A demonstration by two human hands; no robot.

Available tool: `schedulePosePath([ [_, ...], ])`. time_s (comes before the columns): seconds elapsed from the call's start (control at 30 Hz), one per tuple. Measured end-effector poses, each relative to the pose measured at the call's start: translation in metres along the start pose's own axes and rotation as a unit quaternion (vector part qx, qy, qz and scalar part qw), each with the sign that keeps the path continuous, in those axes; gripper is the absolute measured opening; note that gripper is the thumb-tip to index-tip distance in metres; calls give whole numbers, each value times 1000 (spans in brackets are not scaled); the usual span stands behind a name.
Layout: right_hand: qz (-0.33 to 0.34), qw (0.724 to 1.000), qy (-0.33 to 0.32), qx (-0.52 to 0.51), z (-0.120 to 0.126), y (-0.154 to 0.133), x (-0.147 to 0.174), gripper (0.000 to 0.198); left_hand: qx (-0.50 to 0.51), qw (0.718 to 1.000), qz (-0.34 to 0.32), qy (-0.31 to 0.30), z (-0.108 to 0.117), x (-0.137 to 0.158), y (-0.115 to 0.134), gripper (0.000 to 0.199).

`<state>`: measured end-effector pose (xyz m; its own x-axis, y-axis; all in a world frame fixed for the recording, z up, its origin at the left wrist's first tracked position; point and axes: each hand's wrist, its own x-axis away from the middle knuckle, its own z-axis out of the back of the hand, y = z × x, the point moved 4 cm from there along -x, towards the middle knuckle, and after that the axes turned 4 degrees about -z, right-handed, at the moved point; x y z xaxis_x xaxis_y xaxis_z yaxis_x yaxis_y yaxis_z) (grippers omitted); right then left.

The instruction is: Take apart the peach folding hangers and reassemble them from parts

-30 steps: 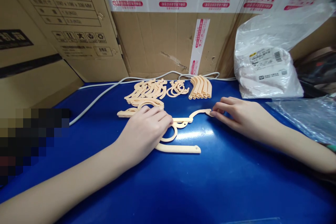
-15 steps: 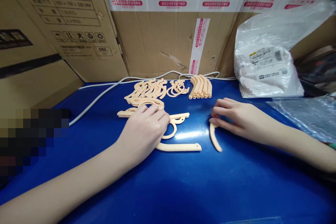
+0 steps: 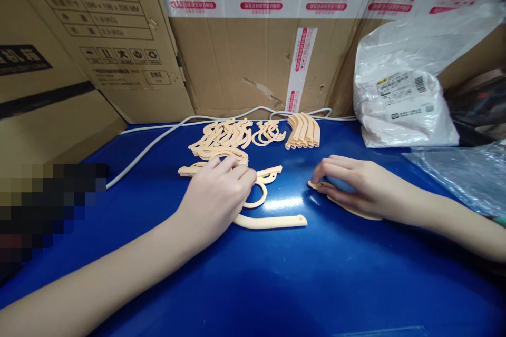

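My left hand (image 3: 221, 189) is closed, its fingers curled down over several beige plastic pieces that look like folding-hanger parts. From under it stick out a bent arm (image 3: 276, 221) with a hole at its end, a ring-shaped piece (image 3: 264, 193) and a straight bar (image 3: 269, 171). The fingertips are hidden. On the right, my right hand (image 3: 348, 181) pinches a curved beige plastic piece (image 3: 315, 185) low at the blue table (image 3: 276, 284). Part of that piece is covered by the fingers, and its far end shows beneath the hand.
Behind the hands lie a heap of hook-shaped pieces (image 3: 223, 134), some curved hooks (image 3: 269, 133) and a neat row of bent arms (image 3: 303, 130). A white cable (image 3: 146, 155) runs along the cardboard boxes (image 3: 245, 63). At right stand a white plastic bag (image 3: 407, 108) and clear film (image 3: 466, 174).
The curved piece in my right hand has turned from pointing toward me to lying slantwise under the hand. The bar and bent arm at my left hand have shifted slightly.
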<state>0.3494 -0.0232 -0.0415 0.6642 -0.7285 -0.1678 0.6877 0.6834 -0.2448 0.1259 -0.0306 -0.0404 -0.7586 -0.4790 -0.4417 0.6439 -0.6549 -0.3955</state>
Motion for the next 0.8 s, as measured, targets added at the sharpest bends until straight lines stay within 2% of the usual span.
schedulePosePath([
  [0.17, 11, 1000, 12, 9, 3, 0, 2, 17, 45, 999, -4, 8, 4, 1, 5, 24],
  [0.27, 11, 998, 22, 51, 6, 0, 3, 20, 145, 989, -27, 2, 8, 1, 14, 25],
  [0.43, -4, 991, 13, 135, 8, 2, 8, 27, 287, 956, -35, -48, 9, 3, 27, 21],
  [0.63, -15, 990, 1, 139, 8, -1, 11, 21, 341, 936, -12, -89, 3, 6, 27, 16],
  [0.8, 4, 994, -7, 104, 7, -3, 11, 26, 362, 921, -2, -141, -3, 7, 28, 12],
])
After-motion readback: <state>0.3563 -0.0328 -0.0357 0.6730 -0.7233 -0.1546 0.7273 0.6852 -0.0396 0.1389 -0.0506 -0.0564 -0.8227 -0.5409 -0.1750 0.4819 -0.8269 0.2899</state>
